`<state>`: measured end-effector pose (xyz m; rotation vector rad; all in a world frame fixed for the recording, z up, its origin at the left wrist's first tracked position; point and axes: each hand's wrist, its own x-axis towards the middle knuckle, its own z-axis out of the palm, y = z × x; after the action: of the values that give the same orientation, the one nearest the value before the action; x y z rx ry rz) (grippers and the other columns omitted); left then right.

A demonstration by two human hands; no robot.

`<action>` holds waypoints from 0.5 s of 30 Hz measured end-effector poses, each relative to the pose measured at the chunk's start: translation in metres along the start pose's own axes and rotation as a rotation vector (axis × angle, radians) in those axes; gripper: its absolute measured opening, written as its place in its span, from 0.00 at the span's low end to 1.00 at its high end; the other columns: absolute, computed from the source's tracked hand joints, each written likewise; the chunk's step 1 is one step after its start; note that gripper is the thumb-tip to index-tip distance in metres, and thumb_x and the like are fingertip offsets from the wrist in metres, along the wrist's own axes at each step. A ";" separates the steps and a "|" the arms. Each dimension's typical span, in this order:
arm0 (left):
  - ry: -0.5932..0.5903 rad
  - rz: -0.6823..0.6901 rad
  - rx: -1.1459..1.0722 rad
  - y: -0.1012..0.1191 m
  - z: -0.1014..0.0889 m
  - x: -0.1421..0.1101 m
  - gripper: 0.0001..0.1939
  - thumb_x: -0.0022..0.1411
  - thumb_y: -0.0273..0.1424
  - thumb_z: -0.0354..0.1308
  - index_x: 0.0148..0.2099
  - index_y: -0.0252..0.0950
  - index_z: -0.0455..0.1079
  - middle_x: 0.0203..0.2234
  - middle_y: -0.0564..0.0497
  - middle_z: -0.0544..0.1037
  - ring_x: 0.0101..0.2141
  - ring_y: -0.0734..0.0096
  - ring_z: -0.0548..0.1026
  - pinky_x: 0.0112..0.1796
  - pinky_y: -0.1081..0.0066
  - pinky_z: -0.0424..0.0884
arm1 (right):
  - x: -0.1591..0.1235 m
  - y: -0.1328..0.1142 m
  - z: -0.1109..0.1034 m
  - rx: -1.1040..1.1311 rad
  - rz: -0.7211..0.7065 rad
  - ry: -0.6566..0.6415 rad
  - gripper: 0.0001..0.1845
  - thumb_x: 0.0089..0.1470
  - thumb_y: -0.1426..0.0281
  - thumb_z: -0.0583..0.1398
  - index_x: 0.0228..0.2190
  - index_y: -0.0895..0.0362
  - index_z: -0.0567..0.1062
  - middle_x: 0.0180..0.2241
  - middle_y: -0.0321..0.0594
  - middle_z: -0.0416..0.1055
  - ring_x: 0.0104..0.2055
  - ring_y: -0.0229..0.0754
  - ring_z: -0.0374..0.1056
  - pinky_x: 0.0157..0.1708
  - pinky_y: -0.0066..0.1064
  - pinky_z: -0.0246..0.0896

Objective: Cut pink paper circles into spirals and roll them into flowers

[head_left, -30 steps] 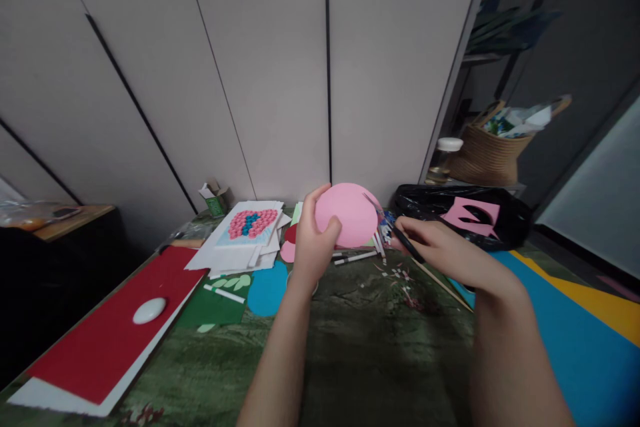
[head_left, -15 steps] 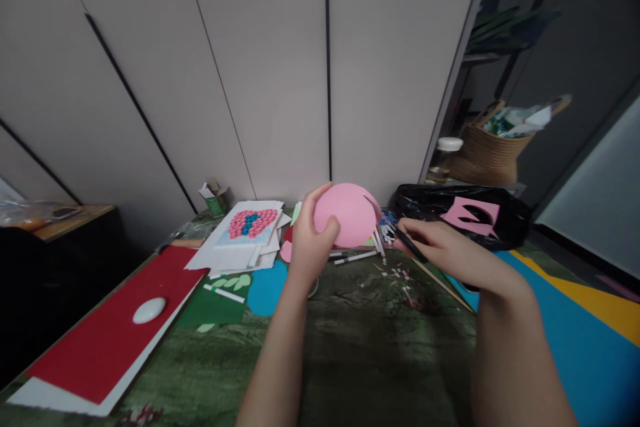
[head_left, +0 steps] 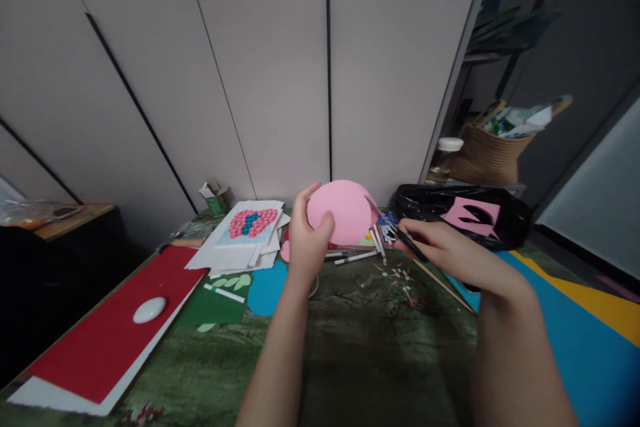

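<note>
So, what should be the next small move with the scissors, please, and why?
Probably a short snip with the scissors along the right edge of the pink paper. The right hand holds the scissors with the blades at that edge, where a narrow strip seems partly cut, and the left hand grips the opposite side.

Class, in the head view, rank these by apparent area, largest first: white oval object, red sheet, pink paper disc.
1. Red sheet
2. Pink paper disc
3. White oval object
</note>
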<state>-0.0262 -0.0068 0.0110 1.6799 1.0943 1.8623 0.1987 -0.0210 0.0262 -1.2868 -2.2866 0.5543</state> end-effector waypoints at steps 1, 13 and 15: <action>0.006 -0.006 -0.013 0.000 0.000 0.000 0.23 0.53 0.24 0.52 0.51 0.43 0.62 0.51 0.49 0.67 0.52 0.57 0.64 0.53 0.53 0.60 | 0.000 0.000 0.000 0.001 0.003 0.002 0.17 0.58 0.59 0.48 0.24 0.55 0.64 0.25 0.35 0.65 0.27 0.37 0.58 0.25 0.30 0.50; -0.040 -0.002 -0.004 0.000 0.003 -0.001 0.23 0.52 0.23 0.52 0.51 0.42 0.63 0.50 0.50 0.68 0.51 0.58 0.65 0.53 0.54 0.60 | 0.001 -0.006 0.003 -0.003 -0.010 0.029 0.17 0.56 0.56 0.49 0.25 0.55 0.64 0.24 0.35 0.63 0.25 0.36 0.55 0.24 0.29 0.49; -0.058 -0.003 0.006 0.002 0.004 -0.002 0.23 0.51 0.22 0.51 0.51 0.43 0.64 0.49 0.50 0.69 0.51 0.58 0.65 0.53 0.54 0.60 | 0.001 -0.006 0.003 0.005 -0.007 0.021 0.17 0.56 0.56 0.50 0.25 0.55 0.63 0.24 0.34 0.62 0.25 0.36 0.54 0.24 0.28 0.48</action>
<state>-0.0221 -0.0082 0.0112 1.7230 1.0794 1.7987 0.1923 -0.0235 0.0273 -1.2760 -2.2704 0.5419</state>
